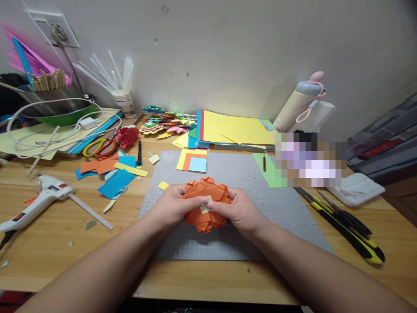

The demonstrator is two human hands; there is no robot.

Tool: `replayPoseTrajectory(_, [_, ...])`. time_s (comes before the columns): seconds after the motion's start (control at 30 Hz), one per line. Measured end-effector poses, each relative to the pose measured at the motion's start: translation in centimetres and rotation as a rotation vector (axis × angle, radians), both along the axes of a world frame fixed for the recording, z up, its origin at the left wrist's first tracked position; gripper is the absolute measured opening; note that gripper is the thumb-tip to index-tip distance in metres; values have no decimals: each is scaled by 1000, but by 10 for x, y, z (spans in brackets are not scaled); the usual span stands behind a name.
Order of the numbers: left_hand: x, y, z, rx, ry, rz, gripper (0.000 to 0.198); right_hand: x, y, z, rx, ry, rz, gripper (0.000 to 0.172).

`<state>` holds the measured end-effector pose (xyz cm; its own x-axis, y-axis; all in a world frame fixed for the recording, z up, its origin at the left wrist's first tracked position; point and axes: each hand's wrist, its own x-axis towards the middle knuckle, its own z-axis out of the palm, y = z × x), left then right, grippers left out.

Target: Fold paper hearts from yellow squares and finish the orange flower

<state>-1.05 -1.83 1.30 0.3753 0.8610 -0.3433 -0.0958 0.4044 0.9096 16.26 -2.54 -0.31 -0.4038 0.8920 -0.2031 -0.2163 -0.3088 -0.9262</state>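
Both hands hold an orange folded-paper flower above the grey cutting mat. My left hand grips its left edge, with the thumb laid across toward the middle. From the other side my right hand grips the right edge, its thumb pointing inward as well. Both thumb tips press on a small pale yellow paper square at the flower's centre. The fingers behind the flower are hidden. Beyond it on the mat lie stacked yellow, orange and light blue paper squares.
A glue gun, paper scraps and scissors lie to the left. Coloured paper sheets and finished paper flowers are at the back, beside a cup of glue sticks. At right lies a yellow-black utility knife.
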Motion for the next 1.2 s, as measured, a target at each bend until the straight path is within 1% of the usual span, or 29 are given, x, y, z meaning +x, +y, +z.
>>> replayPoseTrajectory(0.17, [0, 2, 1, -46, 25, 25, 22, -1, 1, -1, -17, -30, -5, 28])
replayPoseTrajectory(0.27, [-1, 4, 0, -64, 23, 60, 25, 0, 3, -2, 7, -26, 12, 30])
replayPoseTrajectory(0.37, [-3, 5, -2, -22, -22, 121, 33, 0, 5, -4, 68, 21, -7, 31])
replayPoseTrajectory(0.43, [-3, 6, -4, 14, -70, 137, 36, -1, 6, -5, 90, 43, -24, 33])
replayPoseTrajectory(0.5, [-2, 6, -5, 16, -100, 130, 38, -1, 5, -6, 82, 34, -39, 36])
replayPoseTrajectory(0.57, [0, 5, -6, -6, -99, 125, 38, -1, 4, -8, 64, 8, -61, 34])
replayPoseTrajectory(0.73, [1, 3, -3, 13, -16, 117, 32, -1, 5, -9, 41, 21, -110, 31])
replayPoseTrajectory(0.83, [0, 2, 0, 64, 68, 138, 30, 0, 5, -7, 46, 2, -94, 31])
replayPoseTrajectory(0.97, [-2, 2, 4, 75, 174, 84, 23, 0, 5, -6, 57, -36, -52, 36])
replayPoseTrajectory(1.03, [-2, 2, 4, 82, 183, 65, 22, 0, 4, -6, 64, -40, -42, 37])
replayPoseTrajectory(1.2, [-2, 0, 3, 87, 170, 57, 21, 1, 4, -5, 81, -43, -27, 30])
